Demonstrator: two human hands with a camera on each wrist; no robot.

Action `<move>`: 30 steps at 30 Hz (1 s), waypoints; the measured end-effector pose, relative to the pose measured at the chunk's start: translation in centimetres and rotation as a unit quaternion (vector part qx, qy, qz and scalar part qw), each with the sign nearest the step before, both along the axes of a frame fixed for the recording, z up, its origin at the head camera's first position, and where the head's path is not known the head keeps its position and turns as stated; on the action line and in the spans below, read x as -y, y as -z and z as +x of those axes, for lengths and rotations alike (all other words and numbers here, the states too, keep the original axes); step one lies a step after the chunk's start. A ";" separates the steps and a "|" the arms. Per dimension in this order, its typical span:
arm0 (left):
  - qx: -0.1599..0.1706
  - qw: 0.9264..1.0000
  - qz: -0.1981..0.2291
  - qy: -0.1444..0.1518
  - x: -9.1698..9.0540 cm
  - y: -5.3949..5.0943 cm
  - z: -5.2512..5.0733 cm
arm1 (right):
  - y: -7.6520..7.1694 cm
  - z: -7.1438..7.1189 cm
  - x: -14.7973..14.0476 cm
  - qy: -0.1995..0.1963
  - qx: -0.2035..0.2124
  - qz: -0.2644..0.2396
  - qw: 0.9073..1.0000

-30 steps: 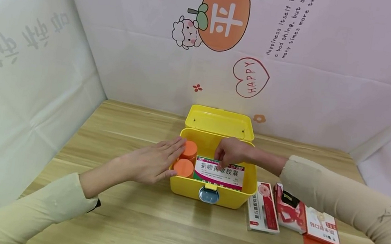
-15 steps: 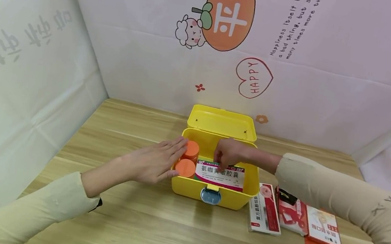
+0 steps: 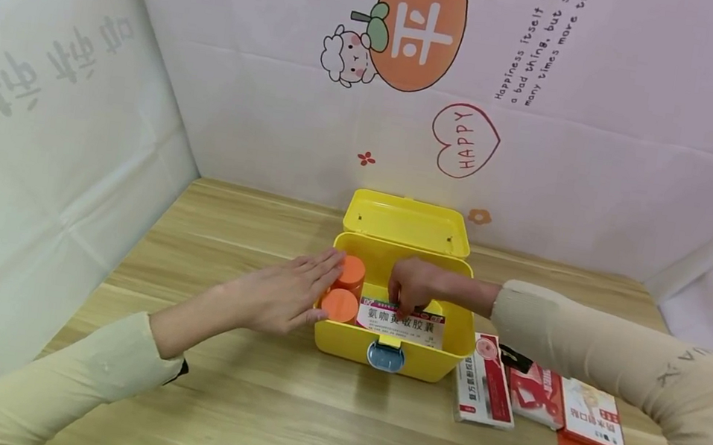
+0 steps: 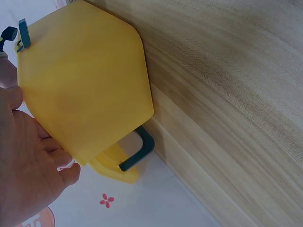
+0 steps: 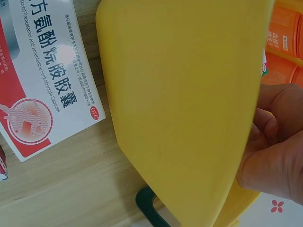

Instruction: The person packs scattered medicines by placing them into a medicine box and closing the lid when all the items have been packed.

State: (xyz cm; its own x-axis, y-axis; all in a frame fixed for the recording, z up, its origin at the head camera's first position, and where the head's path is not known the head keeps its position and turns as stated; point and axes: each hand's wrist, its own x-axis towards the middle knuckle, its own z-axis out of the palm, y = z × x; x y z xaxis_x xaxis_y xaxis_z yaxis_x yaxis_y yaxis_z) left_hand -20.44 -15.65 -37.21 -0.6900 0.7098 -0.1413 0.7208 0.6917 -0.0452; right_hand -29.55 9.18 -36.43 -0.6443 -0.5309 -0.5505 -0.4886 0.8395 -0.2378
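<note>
A yellow box (image 3: 347, 342) stands with its lid (image 3: 407, 223) up at the back. Two orange-capped bottles (image 3: 339, 305) fill its left end. Beside them a white and magenta medicine box (image 3: 400, 324) lies inside near the front wall. My right hand (image 3: 414, 286), reaching in from the right, pinches that box's upper edge with curled fingers. My left hand (image 3: 282, 293) rests with straight fingers on the box's left rim, its fingertips beside the caps. In the left wrist view that hand (image 4: 33, 161) lies along the rim of the yellow box (image 4: 90, 80).
Right of the yellow box, a white and red medicine box (image 3: 488, 381), a red packet (image 3: 535, 396) and a white and orange packet (image 3: 593, 415) lie in a row on the wooden table (image 3: 329, 429). A printed cloth (image 3: 266, 90) hangs behind.
The medicine box has sunk lower into the yellow box, and my right hand has moved down with it. My left hand has stayed on the rim.
</note>
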 end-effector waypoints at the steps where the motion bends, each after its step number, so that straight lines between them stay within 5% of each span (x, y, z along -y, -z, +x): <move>1: -0.001 1.000 -0.001 0.000 0.0 0.0 0.0 | 0.0 0.0 0.1 -0.004 0.000 0.004 1.000; 20: -0.002 1.000 0.009 0.015 0.0 0.1 0.1 | 2.0 0.8 0.7 -0.048 0.011 0.030 0.998; 30: -0.002 1.000 0.011 0.007 0.0 0.0 0.1 | 1.2 0.8 0.4 -0.084 -0.007 0.039 0.996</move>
